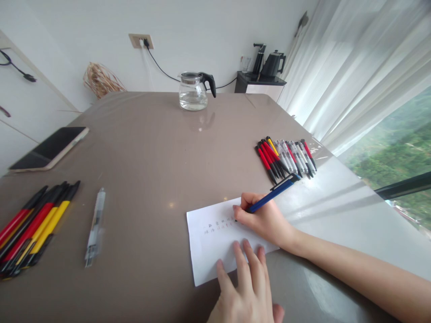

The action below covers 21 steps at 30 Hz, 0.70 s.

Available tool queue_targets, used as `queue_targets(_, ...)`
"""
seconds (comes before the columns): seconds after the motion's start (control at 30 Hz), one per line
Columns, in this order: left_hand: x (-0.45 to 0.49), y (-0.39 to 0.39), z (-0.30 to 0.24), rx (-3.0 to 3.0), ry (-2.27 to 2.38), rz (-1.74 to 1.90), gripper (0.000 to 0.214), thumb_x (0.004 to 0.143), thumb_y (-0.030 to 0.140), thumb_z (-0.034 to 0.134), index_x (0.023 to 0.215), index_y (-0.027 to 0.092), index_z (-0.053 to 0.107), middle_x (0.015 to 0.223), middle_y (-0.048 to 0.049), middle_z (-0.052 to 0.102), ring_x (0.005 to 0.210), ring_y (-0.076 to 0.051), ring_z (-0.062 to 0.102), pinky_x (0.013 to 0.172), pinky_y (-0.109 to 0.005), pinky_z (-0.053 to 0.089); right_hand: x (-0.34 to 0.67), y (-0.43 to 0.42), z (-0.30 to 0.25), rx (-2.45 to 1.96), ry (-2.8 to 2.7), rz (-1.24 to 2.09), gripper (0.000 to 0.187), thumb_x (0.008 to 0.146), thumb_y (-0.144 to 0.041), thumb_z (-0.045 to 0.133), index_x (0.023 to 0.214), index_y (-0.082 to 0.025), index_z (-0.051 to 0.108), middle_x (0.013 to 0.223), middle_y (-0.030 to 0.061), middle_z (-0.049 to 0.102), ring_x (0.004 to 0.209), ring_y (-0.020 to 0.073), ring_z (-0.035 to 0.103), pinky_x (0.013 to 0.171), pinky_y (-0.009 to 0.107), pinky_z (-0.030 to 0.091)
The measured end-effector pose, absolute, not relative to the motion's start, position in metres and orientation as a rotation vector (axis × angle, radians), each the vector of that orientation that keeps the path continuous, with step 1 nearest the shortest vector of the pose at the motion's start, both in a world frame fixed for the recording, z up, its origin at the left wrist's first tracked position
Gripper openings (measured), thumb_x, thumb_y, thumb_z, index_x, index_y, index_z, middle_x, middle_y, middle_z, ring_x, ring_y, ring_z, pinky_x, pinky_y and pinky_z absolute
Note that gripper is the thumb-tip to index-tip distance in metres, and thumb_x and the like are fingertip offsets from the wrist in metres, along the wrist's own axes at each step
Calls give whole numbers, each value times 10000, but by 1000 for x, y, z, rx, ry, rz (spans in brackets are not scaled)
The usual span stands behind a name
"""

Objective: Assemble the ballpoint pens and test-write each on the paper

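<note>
My right hand (264, 220) was clamped on a blue pen (273, 196) at the right side of the white paper (204, 253), while my left hand (245, 291) lay, fingers apart, on its near edge. A row of pens (285, 157) sat beyond the paper; 1 clear pen (95, 226) lay left of it. The writing (222, 226) seemed to run in 2 lines.

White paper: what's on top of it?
On the white paper: rows of small marks, the left hand's fingers, and the right hand holding a blue pen. Anything written beneath the hands is hidden.
</note>
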<state>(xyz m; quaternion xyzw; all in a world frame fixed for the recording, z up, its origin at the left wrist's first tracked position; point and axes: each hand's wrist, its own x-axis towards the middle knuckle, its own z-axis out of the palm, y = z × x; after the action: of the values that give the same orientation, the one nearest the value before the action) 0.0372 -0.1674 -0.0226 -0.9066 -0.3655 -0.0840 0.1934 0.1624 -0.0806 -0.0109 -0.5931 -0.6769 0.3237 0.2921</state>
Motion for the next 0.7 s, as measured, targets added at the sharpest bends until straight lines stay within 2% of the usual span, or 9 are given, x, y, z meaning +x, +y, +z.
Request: queue_targets(0.7, 35, -165, -19, -2563, -1004, -220, 533, 775, 516, 312, 1101, 165, 545, 1072, -108, 567, 954, -255, 505, 609, -327, 464, 163, -80, -14, -1577, -1783, 877, 209, 705, -252, 458, 529, -167, 383, 471, -45, 372, 459, 60, 314, 423, 185, 265)
